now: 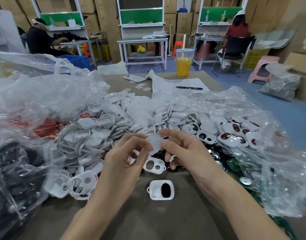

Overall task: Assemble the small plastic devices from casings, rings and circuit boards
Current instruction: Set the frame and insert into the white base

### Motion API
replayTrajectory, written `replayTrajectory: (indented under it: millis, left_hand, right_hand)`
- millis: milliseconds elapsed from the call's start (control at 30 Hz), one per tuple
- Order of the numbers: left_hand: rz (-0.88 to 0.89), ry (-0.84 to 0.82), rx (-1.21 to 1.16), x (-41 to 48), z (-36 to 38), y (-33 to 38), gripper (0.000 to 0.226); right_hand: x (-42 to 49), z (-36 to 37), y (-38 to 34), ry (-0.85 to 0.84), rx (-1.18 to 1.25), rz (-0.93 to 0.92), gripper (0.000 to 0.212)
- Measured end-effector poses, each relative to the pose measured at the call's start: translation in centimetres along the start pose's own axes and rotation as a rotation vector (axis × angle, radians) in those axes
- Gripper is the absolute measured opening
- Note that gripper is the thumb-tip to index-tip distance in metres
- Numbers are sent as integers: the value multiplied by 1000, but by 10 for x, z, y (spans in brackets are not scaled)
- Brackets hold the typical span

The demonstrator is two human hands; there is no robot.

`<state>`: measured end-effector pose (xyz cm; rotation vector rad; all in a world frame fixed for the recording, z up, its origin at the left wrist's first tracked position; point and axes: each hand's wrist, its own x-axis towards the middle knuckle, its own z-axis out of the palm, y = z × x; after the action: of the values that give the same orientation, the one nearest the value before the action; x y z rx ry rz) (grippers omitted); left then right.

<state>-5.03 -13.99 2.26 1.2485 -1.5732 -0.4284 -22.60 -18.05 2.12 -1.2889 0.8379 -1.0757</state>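
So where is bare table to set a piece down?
Bare tabletop lies nearer than the left hand and right hand, which pinch a translucent piece, around the open casing to the near edge. A smaller strip lies left of the phone. The casing pile and bags crowd elsewhere.

**White on grey-brown**

The table [166,220] is grey-brown. White casings [96,134] heap across its middle. One casing [161,190] near the front edge is white with a black insert. The clear piece [154,144] is milky. Red rings [46,129] show at the left edge, green circuit boards [252,188] at the right. An orange drink [183,66] stands at the far edge.
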Motion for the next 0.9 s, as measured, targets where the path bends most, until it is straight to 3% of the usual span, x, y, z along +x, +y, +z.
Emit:
replayTrajectory:
  millis: [233,467,600,800,900]
  left_hand:
    - [35,-42,86,-2,-2,-6,20]
    - [53,-67,180,-3,-1,-5,37]
    - [-206,-132,-136,-1,-4,-2,26]
    - [-310,-165,-355,5,-6,0,3]
    - [-373,-193,-400,4,-6,-4,17]
  right_hand:
    - [0,-2,2,-7,-47,46,24]
    - [0,-2,4,16,-68,76,22]
    - [-1,-2,1,7,-72,87,18]
    - [-2,-1,0,1,-51,93,17]
    - [-1,-1,1,-2,-47,99,18]
